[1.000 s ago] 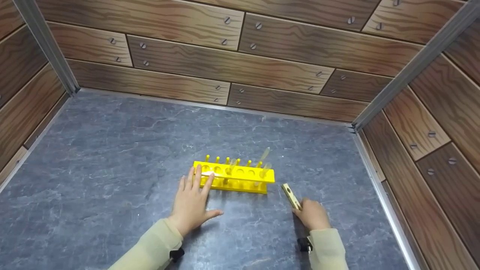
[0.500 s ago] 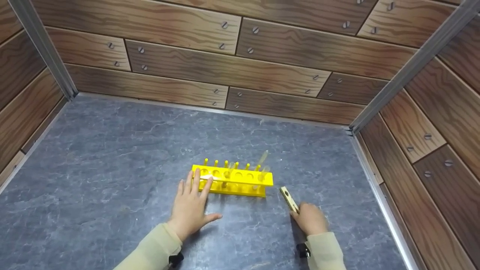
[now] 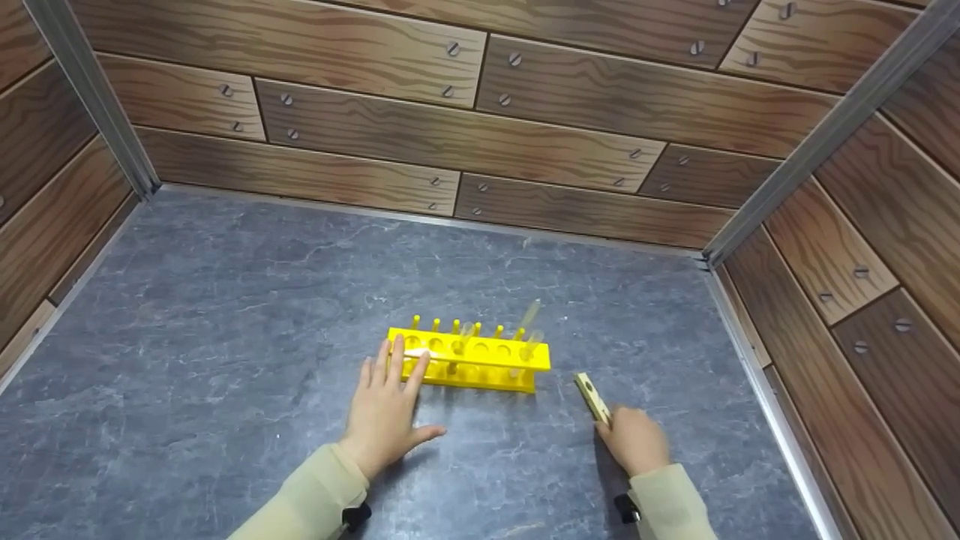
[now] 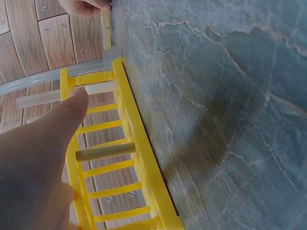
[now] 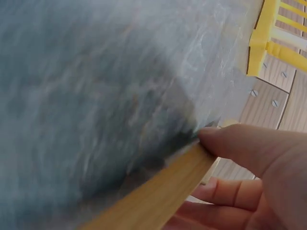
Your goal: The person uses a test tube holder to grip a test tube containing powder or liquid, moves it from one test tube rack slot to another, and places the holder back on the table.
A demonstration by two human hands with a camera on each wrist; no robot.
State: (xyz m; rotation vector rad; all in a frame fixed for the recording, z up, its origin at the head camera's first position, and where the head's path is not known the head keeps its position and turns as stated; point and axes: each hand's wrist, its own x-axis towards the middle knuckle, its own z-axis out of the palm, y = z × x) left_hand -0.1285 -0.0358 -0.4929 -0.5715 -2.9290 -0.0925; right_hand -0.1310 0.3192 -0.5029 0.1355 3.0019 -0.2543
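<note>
A yellow test tube rack stands on the table. My left hand rests its spread, straight fingers on the rack's left end, the thumb pointing out to the side. One test tube with brownish contents stands in a middle hole. A clear test tube is in the rightmost hole, and another test tube sits tilted on the last peg behind. To the right of the rack, my right hand grips a wooden test tube clamp, its tip pointing toward the rack, apart from it.
The grey marbled tabletop reaches back to a wood-patterned wall. Another wood-patterned wall rises on the right. Metal edging runs along the table's border.
My right hand, with the clamp in it, has shifted slightly to the right, away from the rack. The left hand and the rack have stayed in place.
</note>
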